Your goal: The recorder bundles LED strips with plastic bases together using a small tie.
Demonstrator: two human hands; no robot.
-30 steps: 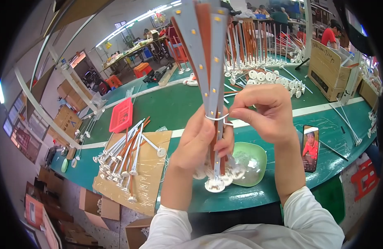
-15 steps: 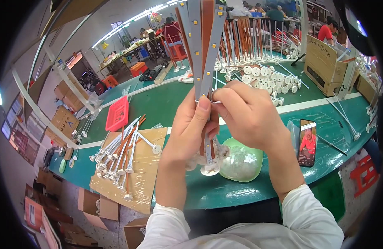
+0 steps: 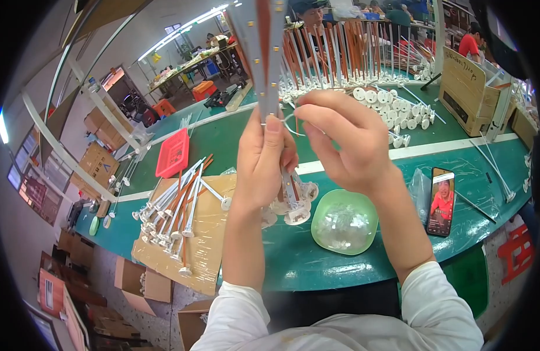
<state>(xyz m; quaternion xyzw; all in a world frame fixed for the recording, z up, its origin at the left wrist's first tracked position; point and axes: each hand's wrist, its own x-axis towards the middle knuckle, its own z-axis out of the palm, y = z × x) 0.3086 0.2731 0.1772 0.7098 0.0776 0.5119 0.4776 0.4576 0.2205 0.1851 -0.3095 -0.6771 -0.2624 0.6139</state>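
While the left hand [image 3: 264,164] grips a bundle of LED strips [image 3: 264,52] upright above the green table [image 3: 363,269], the right hand [image 3: 346,140] pinches a thin white tie [image 3: 294,126] beside it. Finished strips [image 3: 173,210] lie on cardboard [image 3: 208,245]; many more [image 3: 352,52] wait beyond, so the work seems partway.

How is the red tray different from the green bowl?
The red tray is flat and rectangular; the green bowl is round and deep. The tray lies farther back on the left; the bowl sits near the front edge, below the right hand. Both rest on the green table.
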